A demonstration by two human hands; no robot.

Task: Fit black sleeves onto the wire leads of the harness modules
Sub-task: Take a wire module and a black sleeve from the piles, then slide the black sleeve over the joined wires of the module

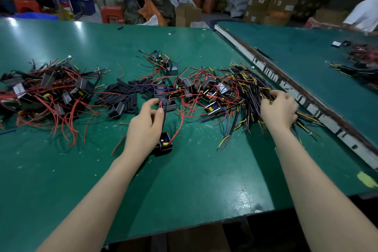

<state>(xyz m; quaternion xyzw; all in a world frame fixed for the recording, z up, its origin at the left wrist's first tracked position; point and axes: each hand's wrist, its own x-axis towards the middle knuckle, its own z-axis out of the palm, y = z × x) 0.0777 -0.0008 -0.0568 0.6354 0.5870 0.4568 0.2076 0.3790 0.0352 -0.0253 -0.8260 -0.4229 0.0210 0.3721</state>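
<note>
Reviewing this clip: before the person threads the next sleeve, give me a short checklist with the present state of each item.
1. Module in hand: ok. The left hand holds a black module just above the green table.
2. Lead presented: ok. The left fingertips pinch a red lead that loops up from the module.
3. Sleeve on that lead: cannot tell. A dark strip runs below the fingertips; it may be a sleeve or a wire.
4. Sleeve stock in reach: ok. Loose black sleeves lie just beyond the left hand.
5. Right hand free: not ok. The right hand grips the bundle of dark and yellow wires.
</note>
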